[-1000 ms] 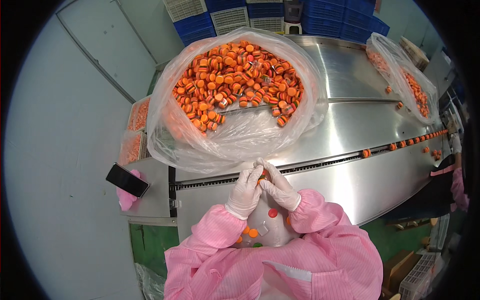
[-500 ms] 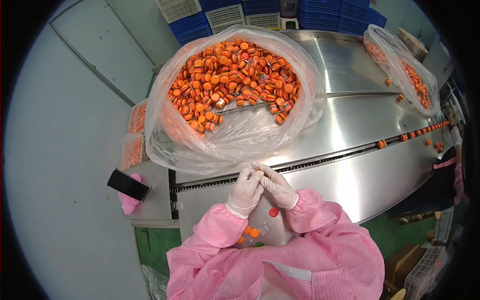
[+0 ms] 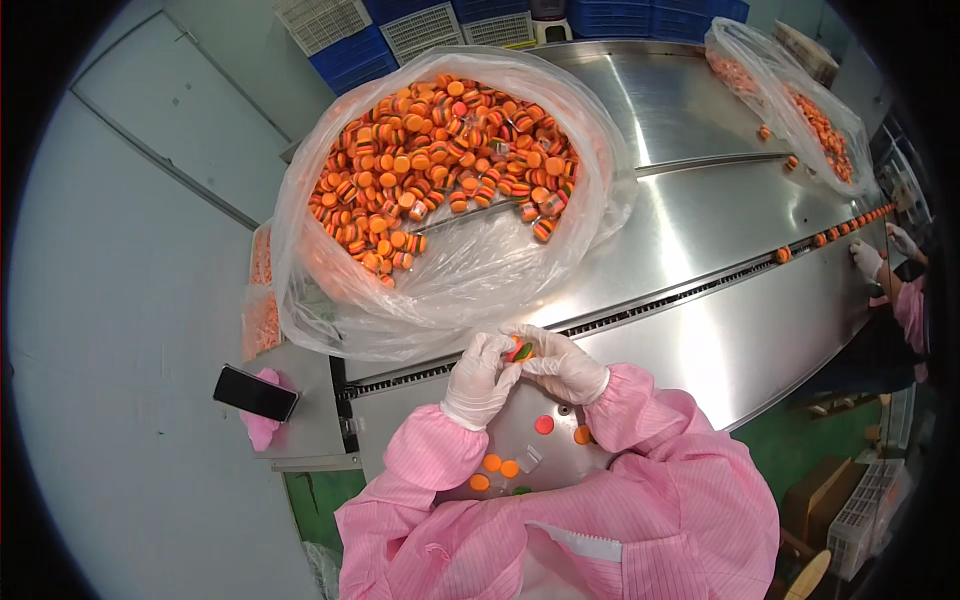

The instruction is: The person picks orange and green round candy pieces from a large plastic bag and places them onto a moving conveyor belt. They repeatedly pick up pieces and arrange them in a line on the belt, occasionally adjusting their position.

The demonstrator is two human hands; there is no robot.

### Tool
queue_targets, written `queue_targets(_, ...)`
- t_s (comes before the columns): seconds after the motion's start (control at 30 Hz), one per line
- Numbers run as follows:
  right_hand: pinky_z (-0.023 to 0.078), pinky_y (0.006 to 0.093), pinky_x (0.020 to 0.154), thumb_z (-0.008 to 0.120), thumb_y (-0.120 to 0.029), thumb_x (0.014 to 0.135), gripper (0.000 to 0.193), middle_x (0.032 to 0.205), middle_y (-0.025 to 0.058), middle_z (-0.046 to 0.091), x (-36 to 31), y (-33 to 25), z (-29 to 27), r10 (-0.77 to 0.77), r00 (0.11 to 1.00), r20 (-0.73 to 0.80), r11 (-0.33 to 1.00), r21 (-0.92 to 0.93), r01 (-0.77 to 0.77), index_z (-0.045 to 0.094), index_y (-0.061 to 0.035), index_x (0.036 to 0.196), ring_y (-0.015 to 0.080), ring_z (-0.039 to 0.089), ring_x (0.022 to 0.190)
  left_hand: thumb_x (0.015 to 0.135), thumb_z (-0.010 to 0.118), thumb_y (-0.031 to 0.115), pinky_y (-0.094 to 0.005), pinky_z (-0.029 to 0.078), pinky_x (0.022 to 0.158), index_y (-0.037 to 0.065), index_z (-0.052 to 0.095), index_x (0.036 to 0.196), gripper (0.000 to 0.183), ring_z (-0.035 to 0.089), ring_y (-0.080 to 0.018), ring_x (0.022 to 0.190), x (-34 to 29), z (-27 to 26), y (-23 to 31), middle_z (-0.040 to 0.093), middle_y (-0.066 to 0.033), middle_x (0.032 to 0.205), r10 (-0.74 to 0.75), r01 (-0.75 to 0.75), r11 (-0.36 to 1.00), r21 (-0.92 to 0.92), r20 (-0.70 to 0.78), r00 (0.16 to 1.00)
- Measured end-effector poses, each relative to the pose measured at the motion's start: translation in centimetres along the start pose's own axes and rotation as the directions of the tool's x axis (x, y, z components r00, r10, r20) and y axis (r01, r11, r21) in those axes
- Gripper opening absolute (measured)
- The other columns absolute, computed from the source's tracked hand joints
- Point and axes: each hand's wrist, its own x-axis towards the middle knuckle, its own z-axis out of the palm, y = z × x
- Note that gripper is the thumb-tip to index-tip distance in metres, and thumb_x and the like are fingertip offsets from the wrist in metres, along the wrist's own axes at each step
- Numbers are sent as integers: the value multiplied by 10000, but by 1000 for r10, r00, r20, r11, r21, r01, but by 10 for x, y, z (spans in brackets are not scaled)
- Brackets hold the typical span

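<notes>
Gloved in white, my left hand (image 3: 478,380) and my right hand (image 3: 566,369) meet over the near edge of a steel table. Their fingertips pinch a small layered burger-shaped piece (image 3: 523,352), its red and green layers showing between them. Below the hands lie a red disc (image 3: 544,425), several orange discs (image 3: 509,468), a clear scrap (image 3: 530,459) and a bit of green (image 3: 522,491) partly hidden by my pink sleeve. An orange piece (image 3: 583,435) sits beside my right cuff.
Beyond my hands, a large clear bag (image 3: 450,310) holds many orange layered pieces. A narrow conveyor track (image 3: 650,307) runs rightward, carrying a row of pieces (image 3: 835,232) toward a co-worker's gloved hands (image 3: 866,260). A phone (image 3: 255,393) rests on a pink cloth at left. Another filled bag (image 3: 790,110) stands far right.
The view has shifted slightly. My fingers have turned and parted a little, so the piece's red and green layers now show. At far right, the co-worker's hands have come to the track.
</notes>
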Motion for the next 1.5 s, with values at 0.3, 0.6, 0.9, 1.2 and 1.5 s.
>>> queue_targets(0.3,453,294,899,541,-36,850,359,1089,111,524,-12,-25,-23,-13,971,-237,986,-164,-27,465,14,1197,196,529,1023,730,608,59,-341,468,685,58,587,920,191,564,-256,781,39,-46,-13,549,-106,851,57,-65,995,76,98,994)
queue_targets(0.6,486,254,798,498,-166,910,347,953,43,528,-13,-20,-23,88,940,-331,983,-124,-135,446,-42,1230,140,574,835,693,573,40,-384,423,800,109,555,926,243,521,-272,931,139,-80,-165,570,-69,943,137,-137,596,791,68,988)
queue_targets(0.9,492,214,740,493,-41,884,322,906,56,525,-7,-16,-16,74,937,-341,921,-337,-195,484,-6,1204,105,547,762,655,613,106,-396,417,728,91,544,862,219,507,-273,882,140,-66,-123,552,-70,834,74,-68,546,835,33,997)
queue_targets(1.2,481,276,619,502,-142,870,266,743,97,607,3,-25,-27,-32,898,-439,521,-774,-360,548,2,1088,176,588,619,695,613,73,-400,449,712,72,528,907,228,534,-336,804,12,-23,-52,494,-154,876,-99,-38,953,299,430,897)
queue_targets(1.5,460,435,601,547,-233,806,176,722,154,571,-3,-70,-27,-574,810,-123,-379,-836,-395,515,-66,855,351,577,693,735,633,121,-380,452,714,91,584,945,218,542,-296,828,86,-45,-105,525,-124,826,186,-209,920,331,100,978)
